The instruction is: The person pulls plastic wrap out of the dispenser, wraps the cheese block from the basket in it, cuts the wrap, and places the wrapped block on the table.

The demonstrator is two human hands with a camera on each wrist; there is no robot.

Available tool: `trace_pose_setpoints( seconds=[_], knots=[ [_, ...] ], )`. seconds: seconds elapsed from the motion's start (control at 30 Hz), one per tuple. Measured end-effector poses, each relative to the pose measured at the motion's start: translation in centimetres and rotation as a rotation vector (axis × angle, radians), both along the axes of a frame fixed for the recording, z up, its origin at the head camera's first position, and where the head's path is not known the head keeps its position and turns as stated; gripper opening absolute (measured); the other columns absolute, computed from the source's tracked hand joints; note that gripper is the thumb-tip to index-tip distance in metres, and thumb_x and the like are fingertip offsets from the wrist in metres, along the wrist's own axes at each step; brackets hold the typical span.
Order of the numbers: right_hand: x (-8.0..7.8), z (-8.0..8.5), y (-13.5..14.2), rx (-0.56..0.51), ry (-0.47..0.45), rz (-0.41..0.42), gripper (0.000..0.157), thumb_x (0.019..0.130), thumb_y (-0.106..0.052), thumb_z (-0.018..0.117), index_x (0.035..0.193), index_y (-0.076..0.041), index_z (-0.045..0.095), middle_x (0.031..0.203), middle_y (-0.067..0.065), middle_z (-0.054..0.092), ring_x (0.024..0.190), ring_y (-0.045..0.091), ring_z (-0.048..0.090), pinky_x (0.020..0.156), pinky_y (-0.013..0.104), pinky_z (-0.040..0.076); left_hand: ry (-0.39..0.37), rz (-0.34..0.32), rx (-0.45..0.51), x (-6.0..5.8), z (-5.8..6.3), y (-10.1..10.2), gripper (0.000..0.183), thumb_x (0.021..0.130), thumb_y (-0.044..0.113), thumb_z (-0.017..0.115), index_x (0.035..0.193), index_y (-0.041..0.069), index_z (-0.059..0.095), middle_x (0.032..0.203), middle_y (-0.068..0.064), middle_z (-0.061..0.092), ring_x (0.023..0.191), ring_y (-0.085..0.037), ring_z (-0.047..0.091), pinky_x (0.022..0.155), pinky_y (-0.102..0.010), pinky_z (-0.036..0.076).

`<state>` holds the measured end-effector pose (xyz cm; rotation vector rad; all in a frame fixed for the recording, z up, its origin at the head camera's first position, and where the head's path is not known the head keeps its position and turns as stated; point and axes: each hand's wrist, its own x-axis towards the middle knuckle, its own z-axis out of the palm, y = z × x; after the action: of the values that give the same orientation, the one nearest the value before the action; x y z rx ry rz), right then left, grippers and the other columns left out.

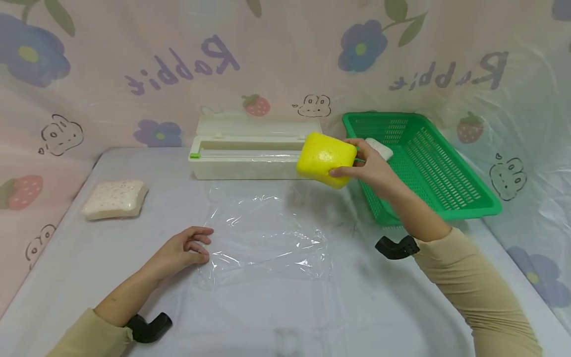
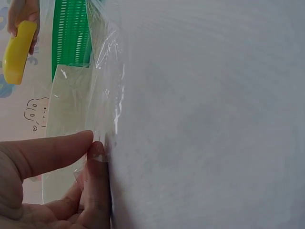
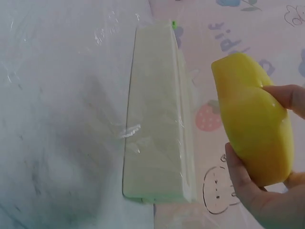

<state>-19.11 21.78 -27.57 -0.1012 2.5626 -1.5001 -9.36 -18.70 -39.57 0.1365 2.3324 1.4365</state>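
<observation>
In the head view, a sheet of clear cling film point(image 1: 267, 243) lies spread on the white-covered table. My left hand point(image 1: 180, 253) pinches the film's left edge between thumb and forefinger, as the left wrist view shows up close. Raised above the table, my right hand point(image 1: 376, 168) grips a yellow sponge point(image 1: 323, 158) by its right end. That sponge point(image 3: 252, 124) has a waisted outline in the right wrist view. Behind the film stands a white cling film dispenser point(image 1: 245, 169), its lid raised and a green cutter piece at its left end.
A green plastic basket point(image 1: 479, 213) stands at the back right, with a small white piece point(image 1: 380, 148) inside, partly hidden by my right hand. At the left lies a speckled whitish block point(image 1: 115, 198) with a shiny surface. A patterned curtain point(image 1: 285, 59) hangs behind the table.
</observation>
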Motion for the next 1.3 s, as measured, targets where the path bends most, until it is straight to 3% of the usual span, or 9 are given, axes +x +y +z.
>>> trace_pose_setpoints(
  seconds=[0.2, 0.5, 1.0, 1.3],
  knots=[
    [0.1, -1.0, -1.2, -0.04, 0.005, 0.056, 0.075, 0.08, -0.017, 0.075, 0.142, -0.014, 0.032, 0.132, 0.013, 0.045, 0.115, 0.029, 0.053, 0.098, 0.041, 0.045, 0.005, -0.003, 0.013, 0.1, 0.0, 0.1, 0.062, 0.081, 0.006, 0.071, 0.136, -0.002, 0.044, 0.116, -0.014, 0.056, 0.087, -0.008, 0.06, 0.077, -0.017, 0.045],
    [0.1, -2.9, -2.8, 0.01, -0.036, 0.133, 0.078, 0.079, -0.021, 0.075, 0.143, -0.011, 0.031, 0.134, 0.015, 0.044, 0.117, 0.032, 0.052, 0.1, 0.044, 0.045, 0.015, -0.003, 0.026, 0.3, 0.1, 0.1, 0.062, 0.081, 0.006, 0.072, 0.136, -0.003, 0.044, 0.116, -0.014, 0.055, 0.087, -0.009, 0.058, 0.078, -0.017, 0.044],
    [0.5, -6.4, -6.0, 0.031, -0.065, 0.298, 0.072, 0.074, -0.018, 0.08, 0.135, -0.014, 0.043, 0.128, 0.01, 0.052, 0.111, 0.031, 0.056, 0.094, 0.042, 0.05, 0.011, 0.006, 0.032, 0.3, 0.0, 0.0, 0.063, 0.08, 0.005, 0.072, 0.136, -0.003, 0.044, 0.115, -0.013, 0.056, 0.086, -0.008, 0.059, 0.077, -0.017, 0.044],
    [0.5, -8.4, -7.8, 0.021, -0.068, 0.389, 0.064, 0.072, -0.016, 0.081, 0.128, -0.012, 0.05, 0.117, 0.009, 0.057, 0.101, 0.025, 0.058, 0.091, 0.035, 0.052, 0.012, 0.003, 0.04, 0.2, 0.1, 0.0, 0.063, 0.08, 0.005, 0.072, 0.136, -0.002, 0.044, 0.116, -0.014, 0.056, 0.087, -0.007, 0.059, 0.078, -0.016, 0.044]
  ],
)
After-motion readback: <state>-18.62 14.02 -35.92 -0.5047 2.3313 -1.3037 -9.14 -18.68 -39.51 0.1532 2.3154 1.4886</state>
